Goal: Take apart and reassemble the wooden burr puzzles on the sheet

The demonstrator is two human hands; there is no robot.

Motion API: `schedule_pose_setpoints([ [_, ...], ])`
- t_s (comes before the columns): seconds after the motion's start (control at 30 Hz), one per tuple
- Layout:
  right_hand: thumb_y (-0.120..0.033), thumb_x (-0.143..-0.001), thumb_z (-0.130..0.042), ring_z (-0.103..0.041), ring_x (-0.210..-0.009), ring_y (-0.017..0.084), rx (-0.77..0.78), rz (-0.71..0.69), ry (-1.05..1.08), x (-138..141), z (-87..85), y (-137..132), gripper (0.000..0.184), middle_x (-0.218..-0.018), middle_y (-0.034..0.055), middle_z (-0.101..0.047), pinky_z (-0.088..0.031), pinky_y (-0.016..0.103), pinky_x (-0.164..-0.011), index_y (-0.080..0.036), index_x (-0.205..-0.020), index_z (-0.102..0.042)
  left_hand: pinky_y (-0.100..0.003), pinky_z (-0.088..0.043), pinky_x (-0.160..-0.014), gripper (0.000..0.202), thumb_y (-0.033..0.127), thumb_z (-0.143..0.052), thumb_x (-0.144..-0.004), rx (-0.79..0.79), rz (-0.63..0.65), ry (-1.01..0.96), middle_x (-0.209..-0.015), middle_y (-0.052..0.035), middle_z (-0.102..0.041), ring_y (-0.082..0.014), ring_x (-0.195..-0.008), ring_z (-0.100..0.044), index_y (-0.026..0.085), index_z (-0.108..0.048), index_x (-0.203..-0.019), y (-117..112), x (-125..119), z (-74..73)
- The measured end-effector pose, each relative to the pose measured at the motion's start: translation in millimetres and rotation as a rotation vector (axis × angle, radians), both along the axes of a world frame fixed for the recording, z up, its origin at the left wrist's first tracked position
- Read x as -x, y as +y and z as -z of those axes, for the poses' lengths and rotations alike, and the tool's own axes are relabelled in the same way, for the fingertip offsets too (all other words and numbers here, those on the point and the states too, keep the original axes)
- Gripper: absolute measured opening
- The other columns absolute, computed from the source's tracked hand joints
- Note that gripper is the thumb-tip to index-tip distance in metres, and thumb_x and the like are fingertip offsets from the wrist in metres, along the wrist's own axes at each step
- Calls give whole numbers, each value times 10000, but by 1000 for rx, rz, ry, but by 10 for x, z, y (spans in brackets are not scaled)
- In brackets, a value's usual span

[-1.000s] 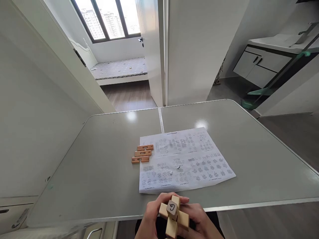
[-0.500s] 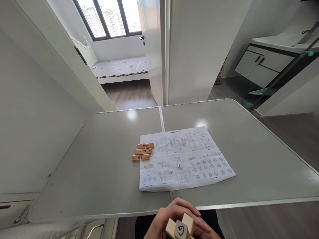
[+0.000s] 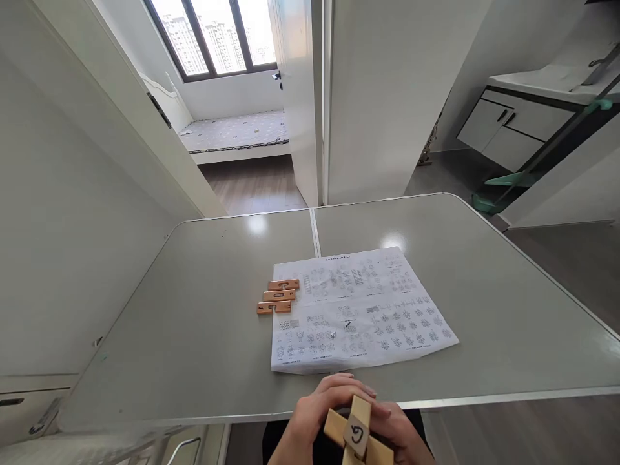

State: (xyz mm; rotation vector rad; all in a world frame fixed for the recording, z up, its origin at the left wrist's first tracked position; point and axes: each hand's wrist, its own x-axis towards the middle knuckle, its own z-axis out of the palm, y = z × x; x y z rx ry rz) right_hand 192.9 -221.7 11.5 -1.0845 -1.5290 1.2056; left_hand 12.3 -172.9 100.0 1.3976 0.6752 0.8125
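A pale wooden interlocking puzzle [image 3: 357, 431], shaped like a cross with a handwritten mark on one end, sits at the bottom edge of the view. My left hand [image 3: 310, 416] wraps round its left side with fingers curled over the top. Gripping it from the right is my right hand [image 3: 402, 434], partly cut off by the frame. Both hands hover just off the near edge of the grey table [image 3: 194, 336].
A printed instruction sheet [image 3: 358, 310] lies in the middle of the table. Three flat brown notched wooden pieces [image 3: 277, 296] lie side by side at its left edge. Beyond the table are a white wall, an open doorway and a cabinet at right.
The puzzle dropped low half a second ago, then rose again and turned in my hands; the marked end now faces up at a different angle. The table items have not moved.
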Motion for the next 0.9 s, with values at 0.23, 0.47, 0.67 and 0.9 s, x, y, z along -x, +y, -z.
schedule_pose_setpoints([
  [0.23,-613,-1029,-516,-565,-565,171,-96,-2,-1,17,-138,126,527,-660,21,-640,-519,242,-580,-210,-758,-722,-529,-352,-1255,448,568,-603,-980,-34,-110,197,-1246,-138,-772,-361,-1285,-646,224,-799,-1191,-32,-52,110],
  [0.47,-501,-1016,-600,-618,-589,190,-67,191,-73,74,-126,26,371,-703,39,-680,-515,259,-575,-211,-838,-746,-566,-378,-1226,692,663,-799,-785,-250,-310,228,-1227,-136,-758,-387,-1230,-669,222,-713,-1311,-138,-83,151],
  [0.67,-512,-1037,-569,-615,-575,190,-69,307,-86,183,-103,-14,385,-681,35,-672,-499,267,-562,-206,-923,-771,-527,-409,-1200,609,586,-772,-869,-374,-492,231,-1232,-106,-766,-354,-1194,-697,267,-666,-1377,-245,-171,289],
  [0.9,-526,-1028,-582,-628,-643,191,-11,240,35,134,-187,43,363,-776,34,-684,-534,259,-609,-214,-917,-731,-453,-586,-967,646,563,-865,-775,-333,-413,222,-1172,-151,-768,-357,-1101,-712,227,-693,-1299,-195,-116,306],
])
